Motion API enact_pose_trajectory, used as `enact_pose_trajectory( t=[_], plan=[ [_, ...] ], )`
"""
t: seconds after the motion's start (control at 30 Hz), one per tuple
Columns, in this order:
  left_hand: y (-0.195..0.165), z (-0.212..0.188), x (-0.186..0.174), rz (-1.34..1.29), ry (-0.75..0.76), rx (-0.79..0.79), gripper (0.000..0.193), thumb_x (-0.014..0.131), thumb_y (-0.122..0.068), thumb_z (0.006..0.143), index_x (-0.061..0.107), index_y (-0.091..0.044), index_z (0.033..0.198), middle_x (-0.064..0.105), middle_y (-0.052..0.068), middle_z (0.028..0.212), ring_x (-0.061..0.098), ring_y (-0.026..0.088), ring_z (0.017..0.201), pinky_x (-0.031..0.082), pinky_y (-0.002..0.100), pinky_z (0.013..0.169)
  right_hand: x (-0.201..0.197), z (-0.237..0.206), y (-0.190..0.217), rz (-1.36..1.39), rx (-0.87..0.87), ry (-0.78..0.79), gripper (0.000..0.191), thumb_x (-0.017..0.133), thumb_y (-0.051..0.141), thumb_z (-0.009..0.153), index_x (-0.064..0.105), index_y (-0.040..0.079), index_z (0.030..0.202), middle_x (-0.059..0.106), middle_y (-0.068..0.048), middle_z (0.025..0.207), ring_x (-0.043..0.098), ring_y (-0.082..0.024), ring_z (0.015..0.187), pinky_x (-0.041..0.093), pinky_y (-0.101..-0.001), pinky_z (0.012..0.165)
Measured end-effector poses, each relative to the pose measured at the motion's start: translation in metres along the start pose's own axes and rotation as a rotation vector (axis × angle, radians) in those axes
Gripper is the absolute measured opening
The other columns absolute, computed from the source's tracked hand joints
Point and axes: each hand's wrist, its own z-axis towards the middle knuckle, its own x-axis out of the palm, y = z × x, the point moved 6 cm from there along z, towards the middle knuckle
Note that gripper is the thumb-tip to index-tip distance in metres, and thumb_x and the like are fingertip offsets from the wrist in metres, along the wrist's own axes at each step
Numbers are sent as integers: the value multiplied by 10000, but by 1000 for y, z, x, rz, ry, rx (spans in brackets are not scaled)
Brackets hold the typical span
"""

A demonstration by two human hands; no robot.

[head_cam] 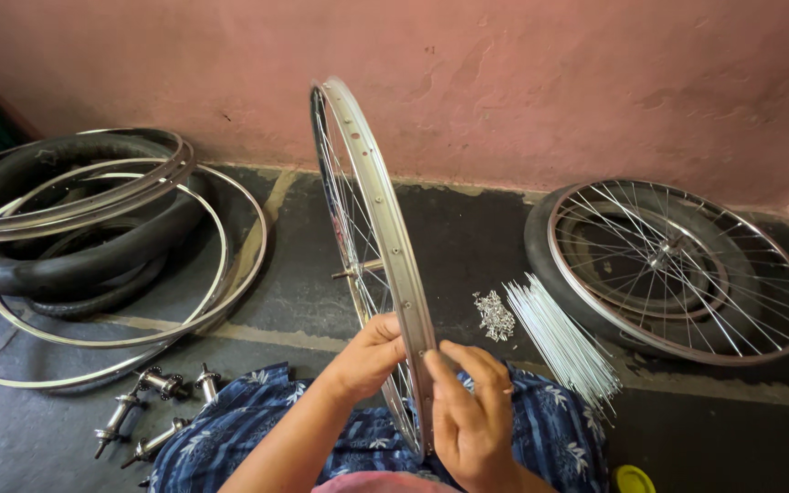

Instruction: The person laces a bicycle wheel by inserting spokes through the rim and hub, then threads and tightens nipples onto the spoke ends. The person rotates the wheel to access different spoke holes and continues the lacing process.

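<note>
The bicycle wheel rim [372, 201] stands upright on edge, rising away from the lap. Both hands pinch its near lower arc: left hand [369, 354] left of the rim, right hand [468, 406] right. Loose spokes [559, 333] lie right of the rim.

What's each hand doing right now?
Left hand: fingers closed on the rim.
Right hand: fingers pinching the rim's edge.

Upright silver bicycle wheel rim [385, 228]: polished metal, glossy, smooth; thin silver loose spokes [563, 342]: bright bare metal; black tyres [84, 246]: matt rubber; dark floor [468, 237]: rough, dull stone; pink wall [550, 82]: matt, patchy plaster; blue patterned garment [541, 429]: soft cloth.
</note>
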Motion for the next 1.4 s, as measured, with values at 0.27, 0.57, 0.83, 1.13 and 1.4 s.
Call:
enact_pose_trajectory(
  t=[0.27, 0.57, 0.83, 1.13, 1.4],
  plan=[
    [-8, 0, 5, -1, 60, 65, 250, 740, -275, 999, 725, -29, 1040, 709, 16, 959, 659, 119, 892, 534, 287, 821, 14, -62, -15, 321, 114, -72, 560, 612, -22, 938, 394, -18, 1454, 548, -257, 1387, 637, -284, 1198, 512, -404, 1050],
    [-10, 1, 6, 10, 108, 61, 237, 735, -262, 963, 702, -40, 1040, 706, 11, 957, 651, 119, 889, 530, 296, 818, 34, -88, -22, 740, 139, -59, 715, 569, -29, 1003, 196, 91, 1601, 419, -316, 1529, 605, -326, 1315, 522, -438, 1092],
    [-9, -2, 5, 31, 80, 77, 295, 724, -321, 1026, 723, -27, 1006, 701, 14, 964, 652, 114, 910, 538, 286, 834, 42, -91, -21, 737, 157, 31, 735, 571, -65, 989, 178, 68, 1596, 345, -325, 1554, 612, -260, 1227, 553, -410, 1043],
    [-11, -2, 7, 78, 68, 76, 297, 710, -327, 1010, 719, -31, 1011, 692, -1, 946, 642, 107, 894, 532, 279, 815, 43, -91, -20, 751, 168, 45, 717, 556, -85, 983, 179, 39, 1580, 322, -322, 1545, 630, -246, 1177, 551, -377, 1029],
    [-11, 1, 5, 0, 110, 3, 225, 755, -246, 934, 704, -49, 1029, 698, 21, 951, 651, 123, 875, 535, 288, 799, 41, -91, -21, 776, 155, 42, 716, 557, -93, 993, 190, 50, 1591, 358, -309, 1532, 629, -218, 1150, 567, -350, 994]
  ],
)
